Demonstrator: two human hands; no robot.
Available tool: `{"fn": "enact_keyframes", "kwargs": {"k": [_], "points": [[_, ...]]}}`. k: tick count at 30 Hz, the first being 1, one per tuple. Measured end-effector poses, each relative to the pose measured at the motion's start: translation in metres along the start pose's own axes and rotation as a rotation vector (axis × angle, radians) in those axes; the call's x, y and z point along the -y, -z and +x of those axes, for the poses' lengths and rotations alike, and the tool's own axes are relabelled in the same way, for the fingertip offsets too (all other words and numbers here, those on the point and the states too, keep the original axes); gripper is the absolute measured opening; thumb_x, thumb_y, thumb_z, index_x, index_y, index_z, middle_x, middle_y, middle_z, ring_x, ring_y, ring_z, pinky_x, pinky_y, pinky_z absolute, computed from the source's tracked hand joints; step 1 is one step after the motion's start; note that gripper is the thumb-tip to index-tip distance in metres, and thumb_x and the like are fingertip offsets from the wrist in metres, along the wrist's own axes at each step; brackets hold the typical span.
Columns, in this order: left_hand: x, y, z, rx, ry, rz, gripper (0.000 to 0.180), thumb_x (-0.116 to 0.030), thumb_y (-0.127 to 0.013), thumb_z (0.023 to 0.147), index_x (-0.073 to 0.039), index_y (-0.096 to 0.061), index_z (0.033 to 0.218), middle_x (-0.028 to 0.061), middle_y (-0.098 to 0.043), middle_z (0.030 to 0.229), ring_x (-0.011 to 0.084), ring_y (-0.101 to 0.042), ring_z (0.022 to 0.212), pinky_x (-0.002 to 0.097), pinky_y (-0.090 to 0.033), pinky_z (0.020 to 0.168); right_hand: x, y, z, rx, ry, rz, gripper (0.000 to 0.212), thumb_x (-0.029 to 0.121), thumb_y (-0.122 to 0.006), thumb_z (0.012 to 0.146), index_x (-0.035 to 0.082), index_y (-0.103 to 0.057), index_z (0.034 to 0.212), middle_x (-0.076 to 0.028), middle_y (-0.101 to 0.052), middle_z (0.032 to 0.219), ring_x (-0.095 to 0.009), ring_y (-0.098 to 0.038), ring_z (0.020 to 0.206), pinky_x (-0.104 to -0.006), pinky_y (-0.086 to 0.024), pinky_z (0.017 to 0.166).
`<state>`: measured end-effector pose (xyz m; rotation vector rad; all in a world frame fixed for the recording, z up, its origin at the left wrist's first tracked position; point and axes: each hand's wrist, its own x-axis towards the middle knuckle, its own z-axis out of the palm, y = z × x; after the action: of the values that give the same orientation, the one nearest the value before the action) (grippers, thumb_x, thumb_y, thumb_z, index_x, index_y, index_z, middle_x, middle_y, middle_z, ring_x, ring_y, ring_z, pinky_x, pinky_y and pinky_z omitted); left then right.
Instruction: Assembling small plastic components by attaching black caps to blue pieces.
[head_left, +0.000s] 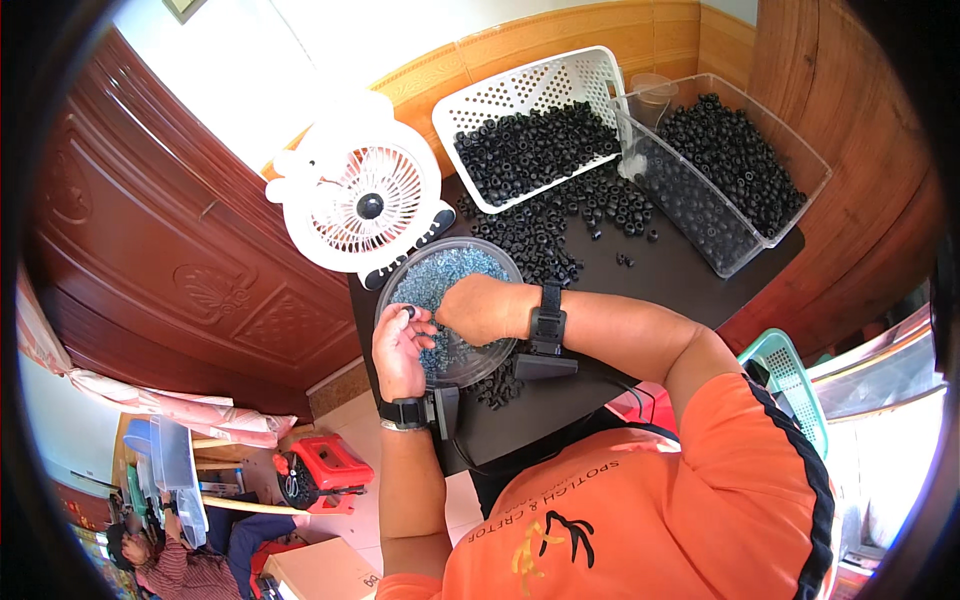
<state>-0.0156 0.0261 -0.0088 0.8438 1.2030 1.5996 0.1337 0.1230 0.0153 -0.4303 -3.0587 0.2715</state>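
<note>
A round clear tub [390,283] stands at the table's near left corner, filled with small translucent bluish pieces [445,268]. My left hand [398,350] is at the tub's left rim, palm up, fingers curled around a small black ring-shaped part [408,311] near the fingertips. Over the middle of the tub, my right hand [484,308] points down and left with its fingers bent together, close to the bluish pieces. Its fingertips are mostly hidden, so what they hold does not show. Each wrist wears a black strap with a small box on it.
Loose black parts [535,245] spread over the dark table [640,285]. Behind them stand a white perforated basket [590,72] and a clear bin [775,240], both holding black parts. A white fan [370,205] is beside the tub. Another person [170,560] is at lower left.
</note>
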Motion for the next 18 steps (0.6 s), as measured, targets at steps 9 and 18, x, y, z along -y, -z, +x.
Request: {"fn": "enact_keyframes", "kwargs": {"k": [9, 18], "points": [[0.002, 0.005, 0.002, 0.004, -0.015, 0.015, 0.022, -0.023, -0.053, 0.087, -0.006, -0.055, 0.100, 0.0087, -0.063, 0.092, 0.0170, -0.061, 0.074, 0.0274, -0.046, 0.061, -0.021, -0.007, 0.013, -0.334, -0.040, 0.321, 0.014, 0.010, -0.063, 0.072, 0.003, -0.066, 0.084, -0.020, -0.065, 0.077, -0.035, -0.065, 0.076, -0.0410, -0.051, 0.066], [-0.003, -0.006, -0.003, 0.126, 0.024, 0.040, 0.022, -0.023, -0.051, 0.089, -0.005, -0.057, 0.101, 0.0088, -0.063, 0.102, 0.0164, -0.059, 0.085, 0.0261, -0.046, 0.067, -0.033, 0.002, 0.016, -0.392, -0.077, 1.356, 0.015, 0.005, -0.063, 0.086, 0.002, -0.063, 0.100, -0.002, -0.065, 0.092, -0.009, -0.060, 0.086, -0.0235, -0.048, 0.074]]}}
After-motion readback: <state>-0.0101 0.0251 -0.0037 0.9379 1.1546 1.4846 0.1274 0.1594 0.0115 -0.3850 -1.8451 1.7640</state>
